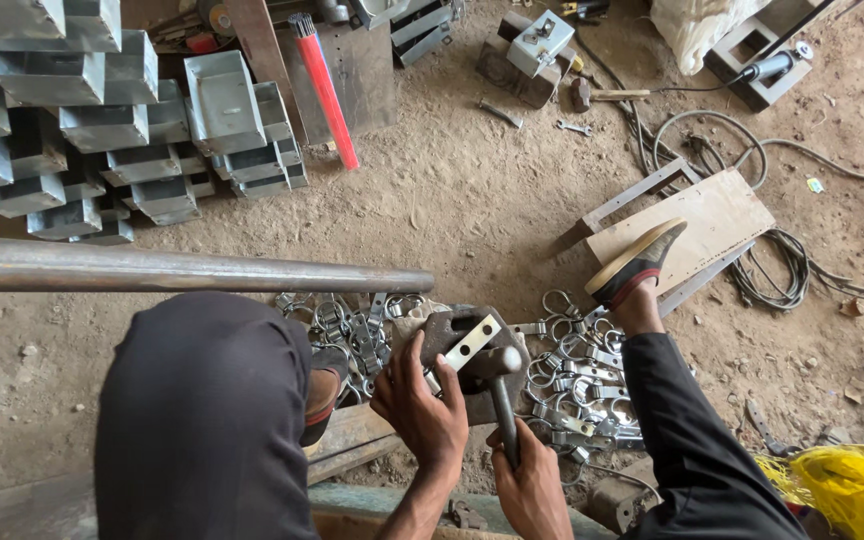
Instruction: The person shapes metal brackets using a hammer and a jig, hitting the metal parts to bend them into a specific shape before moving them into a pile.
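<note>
My left hand (420, 405) steadies a flat slotted metal strip (472, 342) that lies on a dark steel block (457, 335) between my knees. A hammer (503, 385) is gripped by my right hand (530, 482), its head resting on the block just beside the strip. Shiny metal clamps (577, 385) lie heaped on the ground around the block, with more clamps (347, 325) to its left.
A long steel pipe (182, 270) crosses from the left above my left knee (207, 400). Stacked galvanised boxes (102, 130) sit at far left. A wooden board (697, 225), cables (772, 265), a red-handled tool (327, 90) and a yellow bag (852, 490) lie around.
</note>
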